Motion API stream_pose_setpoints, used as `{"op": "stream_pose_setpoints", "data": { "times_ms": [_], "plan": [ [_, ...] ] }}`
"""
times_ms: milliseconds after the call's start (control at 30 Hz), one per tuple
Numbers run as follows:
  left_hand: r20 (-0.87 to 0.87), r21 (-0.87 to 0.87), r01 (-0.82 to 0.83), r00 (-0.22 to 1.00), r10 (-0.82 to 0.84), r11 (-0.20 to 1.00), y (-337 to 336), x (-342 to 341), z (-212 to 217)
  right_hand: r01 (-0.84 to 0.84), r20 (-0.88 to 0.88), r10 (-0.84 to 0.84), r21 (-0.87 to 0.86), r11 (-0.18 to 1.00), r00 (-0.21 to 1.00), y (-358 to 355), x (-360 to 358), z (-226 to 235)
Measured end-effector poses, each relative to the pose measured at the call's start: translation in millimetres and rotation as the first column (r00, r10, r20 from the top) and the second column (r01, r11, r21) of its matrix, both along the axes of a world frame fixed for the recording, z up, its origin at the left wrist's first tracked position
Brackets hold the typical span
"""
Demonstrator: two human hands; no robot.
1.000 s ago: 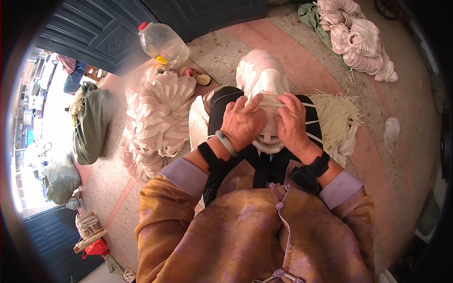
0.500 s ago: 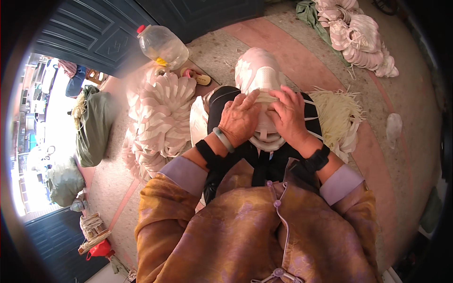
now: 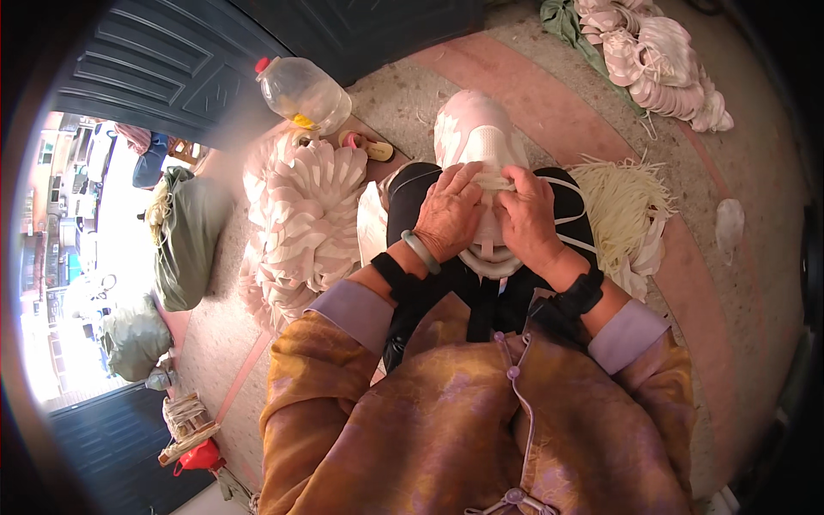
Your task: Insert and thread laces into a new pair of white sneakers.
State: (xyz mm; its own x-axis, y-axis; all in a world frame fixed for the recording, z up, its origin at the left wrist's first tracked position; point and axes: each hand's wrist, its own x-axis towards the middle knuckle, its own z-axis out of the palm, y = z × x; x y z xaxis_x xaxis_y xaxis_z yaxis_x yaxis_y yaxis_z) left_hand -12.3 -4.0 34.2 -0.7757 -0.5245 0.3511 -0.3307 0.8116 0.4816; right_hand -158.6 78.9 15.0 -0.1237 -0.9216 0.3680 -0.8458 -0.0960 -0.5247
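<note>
A white shoe upper (image 3: pixel 476 116) lies across my lap, toe pointing away from me. My left hand (image 3: pixel 451 213) presses on its left eyelet side, fingers bent over the edge. On the opposite side my right hand (image 3: pixel 525 213) is closed, thumb and fingers pinched at the lacing rows. A white shoelace (image 3: pixel 566 184) loops out from there over my right thigh; its tip is hidden. Both hands nearly meet over the tongue. Beside my right leg spreads a bundle of loose pale laces (image 3: pixel 622 210).
At my left sits a large pile of stacked shoe uppers (image 3: pixel 300 215). Beyond it are a clear plastic jug (image 3: pixel 305 94) with a red cap and a sandal (image 3: pixel 369 146). More uppers (image 3: pixel 657 64) lie far right. Green sacks (image 3: pixel 193 245) stand by the bright doorway.
The whole view has shifted slightly, so things appear a bit farther right. My right fingers have drawn in from spread to curled at the lacing. The left hand stays on the upper.
</note>
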Motion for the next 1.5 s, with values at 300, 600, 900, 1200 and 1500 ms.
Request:
{"op": "stream_pose_setpoints", "data": {
  "times_ms": [300,600,900,1200,1500],
  "plan": [
    [-0.216,0.377,-0.084,0.96,0.176,0.922,0.7,12.7,5.5,-0.245,0.233,0.221,0.079,0.966,0.947,10.2,-38.2,23.1],
    [-0.037,-0.299,-0.653,0.737,0.675,0.696,-60.3,202.7,-9.1,0.017,0.12,0.012,-0.236,0.972,0.993,14.8,-53.6,19.3],
    [0.159,-0.173,-0.311,0.928,0.338,0.934,-32.7,127.0,2.3,-0.027,0.386,0.127,-0.254,0.967,0.914,14.1,-29.2,11.5],
    [0.175,-0.27,0.027,0.984,0.022,0.963,-9.9,38.5,6.0,0.024,0.457,-0.033,0.024,0.999,0.889,41.1,-22.8,15.4],
    [0.327,-0.352,-0.125,0.912,0.247,0.927,-19.4,110.0,27.8,-0.084,0.036,0.083,0.043,0.996,0.996,55.2,-69.6,57.5]
  ]
}}
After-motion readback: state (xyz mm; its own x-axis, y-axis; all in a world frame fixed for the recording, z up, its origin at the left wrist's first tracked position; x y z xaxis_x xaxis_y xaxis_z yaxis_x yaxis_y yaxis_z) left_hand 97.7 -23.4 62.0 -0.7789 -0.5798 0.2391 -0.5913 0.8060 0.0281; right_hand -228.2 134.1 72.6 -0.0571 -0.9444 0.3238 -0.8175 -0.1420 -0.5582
